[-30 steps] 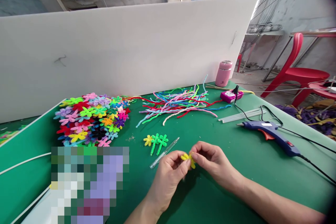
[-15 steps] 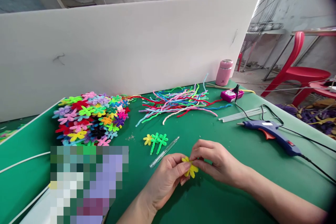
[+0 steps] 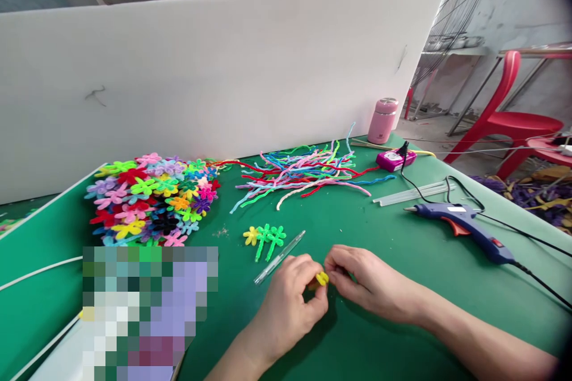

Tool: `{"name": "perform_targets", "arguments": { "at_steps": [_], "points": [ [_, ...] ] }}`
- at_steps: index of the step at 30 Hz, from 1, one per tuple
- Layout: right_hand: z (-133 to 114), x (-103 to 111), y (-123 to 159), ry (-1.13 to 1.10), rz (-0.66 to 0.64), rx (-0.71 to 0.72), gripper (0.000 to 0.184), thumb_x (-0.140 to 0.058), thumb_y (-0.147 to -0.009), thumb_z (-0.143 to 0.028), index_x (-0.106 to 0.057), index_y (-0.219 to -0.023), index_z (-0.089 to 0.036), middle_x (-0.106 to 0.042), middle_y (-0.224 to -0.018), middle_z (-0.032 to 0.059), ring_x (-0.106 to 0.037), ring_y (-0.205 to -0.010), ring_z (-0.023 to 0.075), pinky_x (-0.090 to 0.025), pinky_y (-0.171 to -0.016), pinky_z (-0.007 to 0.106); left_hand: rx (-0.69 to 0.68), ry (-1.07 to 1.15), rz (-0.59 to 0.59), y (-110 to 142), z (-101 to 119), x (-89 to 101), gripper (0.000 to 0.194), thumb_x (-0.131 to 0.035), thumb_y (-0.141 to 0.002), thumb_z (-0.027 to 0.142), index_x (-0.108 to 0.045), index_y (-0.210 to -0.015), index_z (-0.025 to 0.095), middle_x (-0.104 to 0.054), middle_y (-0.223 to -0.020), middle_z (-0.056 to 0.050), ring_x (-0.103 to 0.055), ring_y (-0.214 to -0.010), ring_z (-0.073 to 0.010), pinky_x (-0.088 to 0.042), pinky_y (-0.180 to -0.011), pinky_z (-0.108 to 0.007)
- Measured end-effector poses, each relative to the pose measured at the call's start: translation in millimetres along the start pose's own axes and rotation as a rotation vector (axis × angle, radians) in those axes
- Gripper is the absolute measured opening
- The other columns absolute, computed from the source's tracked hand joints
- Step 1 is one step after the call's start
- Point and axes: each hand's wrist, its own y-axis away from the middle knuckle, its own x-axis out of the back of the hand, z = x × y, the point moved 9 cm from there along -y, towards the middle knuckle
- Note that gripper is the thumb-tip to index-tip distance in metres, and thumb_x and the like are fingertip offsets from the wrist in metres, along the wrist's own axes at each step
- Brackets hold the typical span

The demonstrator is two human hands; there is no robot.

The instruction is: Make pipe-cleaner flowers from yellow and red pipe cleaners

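Note:
A yellow pipe-cleaner flower is pinched between the thumb and fingers of my left hand, seen edge-on with most of its petals hidden. My right hand is closed in a pinch right beside it, its fingertips close to my left fingers; what they grip is hidden. Just beyond my left hand lies a clear pen. Behind the pen are two green pipe-cleaner flowers with short stems and a small yellow flower.
A pile of colourful fuzzy flowers is at left, near a blurred-out patch. Loose pipe cleaners lie at the back. To the right are a blue glue gun with its cord, glue sticks, a magenta box and a pink flask.
The yellow flower has turned from face-on to edge-on in my left hand, whose fingers now cover more of it. My right fingers remain close beside it.

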Motion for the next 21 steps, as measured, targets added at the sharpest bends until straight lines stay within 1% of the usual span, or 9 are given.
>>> {"name": "perform_targets", "arguments": {
  "at_steps": [3,5,8,10,12,14,17,19,21],
  "points": [
    [14,-7,0,-0.169,-0.061,-0.126,0.015,-0.042,-0.079,-0.015,-0.046,-0.066,-0.017,-0.042,-0.060,-0.0037,-0.034,-0.055,0.0099,-0.029,-0.050,0.020,-0.244,-0.334,0.060,4,19,-2.6,0.017,-0.041,-0.075,0.005,-0.053,-0.070,0.016,-0.051,-0.065,-0.002,-0.045,-0.063,-0.0159,-0.036,-0.062,-0.030],
    [22,-12,0,-0.284,-0.098,-0.184,0.015,-0.044,-0.080,-0.019,-0.046,-0.064,-0.017,-0.039,-0.059,-0.0042,-0.032,-0.056,0.0097,-0.027,-0.049,0.020,-0.367,-0.491,0.111,8,29,-4.6,0.018,-0.040,-0.078,0.005,-0.055,-0.073,0.015,-0.052,-0.063,-0.002,-0.044,-0.060,-0.0158,-0.036,-0.062,-0.031],
    [32,-23,3,-0.540,-0.148,-0.310,0.020,-0.045,-0.080,-0.028,-0.045,-0.064,-0.016,-0.034,-0.055,-0.0052,-0.027,-0.053,0.0089,-0.023,-0.046,0.020,-0.491,-0.610,0.234,16,40,-2.4,0.015,-0.044,-0.079,0.005,-0.057,-0.080,0.013,-0.052,-0.062,-0.001,-0.043,-0.059,-0.0157,-0.036,-0.063,-0.033],
    [35,-31,6,-0.717,-0.178,-0.389,0.023,-0.046,-0.079,-0.033,-0.043,-0.063,-0.017,-0.030,-0.051,-0.0068,-0.024,-0.049,0.0080,-0.019,-0.044,0.021,-0.505,-0.599,0.258,18,42,-2.2,0.015,-0.045,-0.078,0.005,-0.057,-0.081,0.012,-0.053,-0.062,-0.002,-0.043,-0.059,-0.0157,-0.036,-0.063,-0.034],
    [35,-33,6,-0.794,-0.166,-0.412,0.025,-0.048,-0.078,-0.035,-0.043,-0.062,-0.017,-0.028,-0.049,-0.0077,-0.022,-0.047,0.0074,-0.016,-0.043,0.021,-0.445,-0.502,0.236,15,37,-1.3,0.016,-0.044,-0.077,0.003,-0.056,-0.077,0.013,-0.052,-0.063,-0.002,-0.043,-0.060,-0.0157,-0.037,-0.063,-0.033],
    [34,-30,4,-0.788,-0.128,-0.396,0.027,-0.050,-0.078,-0.037,-0.044,-0.063,-0.016,-0.029,-0.050,-0.0074,-0.024,-0.047,0.0072,-0.016,-0.043,0.021,-0.310,-0.313,0.228,10,27,4.4,0.016,-0.042,-0.076,0.004,-0.054,-0.072,0.014,-0.051,-0.064,-0.002,-0.044,-0.061,-0.0154,-0.037,-0.061,-0.030],
    [31,-20,0,-0.741,-0.056,-0.313,0.028,-0.050,-0.081,-0.040,-0.047,-0.068,-0.015,-0.036,-0.055,-0.0058,-0.028,-0.050,0.0075,-0.020,-0.045,0.021,0.019,0.116,0.177,2,-2,8.7,0.013,-0.045,-0.077,0.011,-0.052,-0.068,0.015,-0.046,-0.064,-0.001,-0.043,-0.061,-0.0134,-0.036,-0.057,-0.025],
    [28,-9,-1,-0.682,0.026,-0.225,0.026,-0.048,-0.084,-0.039,-0.051,-0.076,-0.014,-0.042,-0.061,-0.0037,-0.034,-0.054,0.0084,-0.027,-0.049,0.020,0.239,0.457,0.090,2,-21,-0.4,0.013,-0.047,-0.079,0.020,-0.051,-0.067,0.016,-0.043,-0.063,0.001,-0.040,-0.058,-0.0110,-0.034,-0.053,-0.023],
    [24,4,-1,-0.575,0.122,-0.134,0.021,-0.048,-0.085,-0.034,-0.055,-0.086,-0.014,-0.046,-0.069,-0.0015,-0.039,-0.060,0.0099,-0.033,-0.053,0.021,0.386,0.750,0.034,5,-31,-10.7,0.015,-0.051,-0.079,0.026,-0.050,-0.069,0.016,-0.041,-0.061,0.003,-0.035,-0.056,-0.0091,-0.031,-0.052,-0.021]
  ]
}}
